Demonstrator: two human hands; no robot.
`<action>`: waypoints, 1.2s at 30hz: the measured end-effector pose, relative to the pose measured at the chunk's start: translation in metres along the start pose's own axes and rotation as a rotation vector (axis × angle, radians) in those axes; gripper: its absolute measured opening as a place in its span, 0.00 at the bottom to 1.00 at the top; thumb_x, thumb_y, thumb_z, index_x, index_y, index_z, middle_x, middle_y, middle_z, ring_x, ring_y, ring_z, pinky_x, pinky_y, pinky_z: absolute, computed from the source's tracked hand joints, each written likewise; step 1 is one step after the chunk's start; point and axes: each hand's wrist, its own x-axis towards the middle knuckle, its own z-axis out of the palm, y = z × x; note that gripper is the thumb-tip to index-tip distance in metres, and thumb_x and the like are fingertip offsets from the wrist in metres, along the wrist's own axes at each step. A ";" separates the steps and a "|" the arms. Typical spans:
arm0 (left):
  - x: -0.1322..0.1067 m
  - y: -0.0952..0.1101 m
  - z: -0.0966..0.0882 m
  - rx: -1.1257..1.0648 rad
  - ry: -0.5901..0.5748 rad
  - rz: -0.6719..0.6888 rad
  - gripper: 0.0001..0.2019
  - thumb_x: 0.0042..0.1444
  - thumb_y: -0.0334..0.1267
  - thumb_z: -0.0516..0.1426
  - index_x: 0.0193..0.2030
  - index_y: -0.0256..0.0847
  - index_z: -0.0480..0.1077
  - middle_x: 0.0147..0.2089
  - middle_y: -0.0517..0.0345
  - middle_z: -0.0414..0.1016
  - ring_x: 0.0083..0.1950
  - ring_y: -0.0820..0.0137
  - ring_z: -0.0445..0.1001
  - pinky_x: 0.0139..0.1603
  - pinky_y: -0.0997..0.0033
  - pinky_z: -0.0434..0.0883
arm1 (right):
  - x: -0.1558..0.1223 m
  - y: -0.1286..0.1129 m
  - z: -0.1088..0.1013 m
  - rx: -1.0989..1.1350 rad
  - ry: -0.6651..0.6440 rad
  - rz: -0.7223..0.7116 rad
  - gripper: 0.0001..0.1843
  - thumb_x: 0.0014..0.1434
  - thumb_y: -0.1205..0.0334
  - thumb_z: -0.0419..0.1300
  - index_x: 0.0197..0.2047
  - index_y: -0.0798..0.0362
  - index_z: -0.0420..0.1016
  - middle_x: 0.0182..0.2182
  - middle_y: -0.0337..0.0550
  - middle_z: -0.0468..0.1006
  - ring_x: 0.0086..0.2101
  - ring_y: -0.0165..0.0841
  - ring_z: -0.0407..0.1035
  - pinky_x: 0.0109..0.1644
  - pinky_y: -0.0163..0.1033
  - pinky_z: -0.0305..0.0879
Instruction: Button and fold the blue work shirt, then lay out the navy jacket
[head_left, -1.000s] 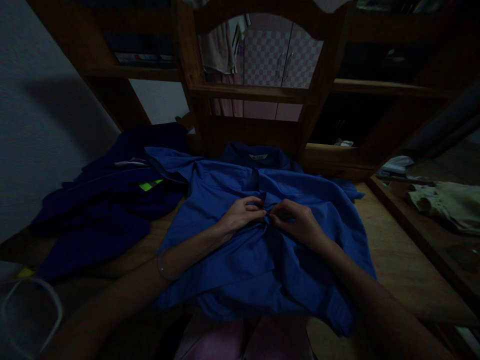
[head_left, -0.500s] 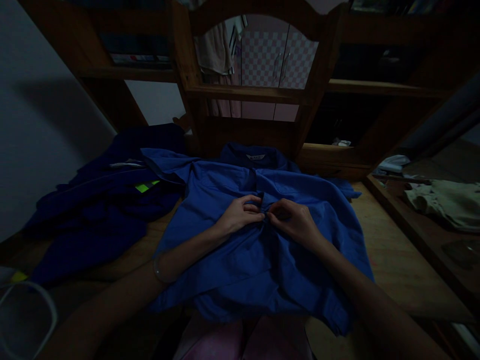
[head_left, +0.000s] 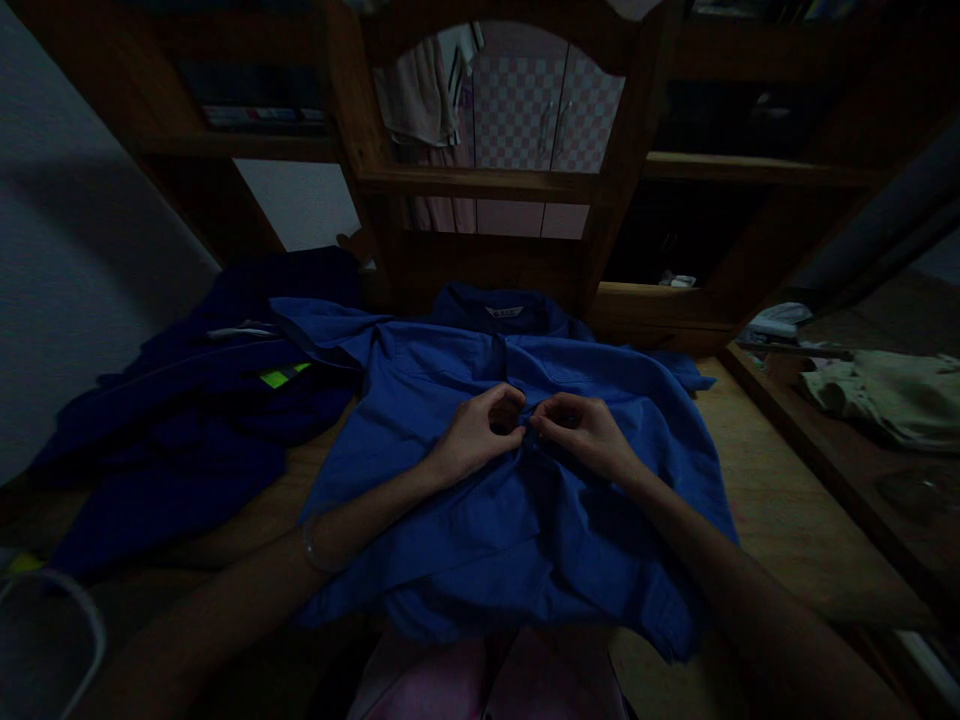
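Note:
A blue collared shirt [head_left: 450,540] lies spread front-up on a wooden table [head_left: 772,510], its collar toward the shelves. My left hand [head_left: 476,435] and my right hand [head_left: 589,435] meet at the middle of the shirt's front placket. Both pinch the fabric edges there, fingertips almost touching. What lies between the fingertips is too small and dark to make out. A thin bracelet circles my left wrist.
A dark navy garment [head_left: 187,420] with a yellow-green tag is heaped at the left. A wooden shelf unit [head_left: 487,185] stands right behind the shirt. Pale crumpled cloth [head_left: 885,395] lies on a side ledge at the right. A white hoop [head_left: 60,620] sits bottom left.
Both hands stay at the shirt's placket; the left hand's fingers have curled more tightly into a pinch. The view has shifted slightly.

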 end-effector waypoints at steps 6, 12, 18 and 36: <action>0.003 -0.002 -0.003 0.026 -0.045 0.084 0.15 0.52 0.31 0.58 0.48 0.37 0.65 0.43 0.55 0.71 0.43 0.71 0.72 0.46 0.74 0.70 | 0.002 -0.001 0.002 0.172 0.029 0.026 0.14 0.59 0.54 0.64 0.36 0.58 0.74 0.30 0.42 0.74 0.29 0.31 0.68 0.32 0.30 0.64; 0.002 0.005 -0.003 0.178 -0.021 0.171 0.15 0.52 0.28 0.55 0.48 0.39 0.66 0.43 0.57 0.72 0.43 0.72 0.72 0.46 0.74 0.69 | 0.003 0.000 0.004 0.287 0.003 0.062 0.17 0.59 0.51 0.65 0.35 0.59 0.74 0.27 0.43 0.73 0.28 0.31 0.67 0.34 0.31 0.63; 0.001 0.008 0.001 0.031 0.053 0.071 0.16 0.53 0.33 0.57 0.49 0.38 0.64 0.45 0.55 0.70 0.47 0.70 0.71 0.49 0.73 0.68 | -0.001 -0.008 0.009 0.087 0.147 -0.079 0.14 0.61 0.53 0.64 0.38 0.57 0.74 0.33 0.42 0.73 0.33 0.33 0.68 0.36 0.32 0.64; 0.001 -0.009 -0.003 -0.533 0.029 -0.527 0.17 0.42 0.33 0.66 0.40 0.34 0.70 0.35 0.56 0.74 0.32 0.77 0.72 0.34 0.81 0.65 | -0.003 -0.002 0.020 -0.430 0.180 -0.292 0.03 0.63 0.64 0.57 0.39 0.53 0.71 0.34 0.40 0.70 0.34 0.33 0.66 0.38 0.35 0.60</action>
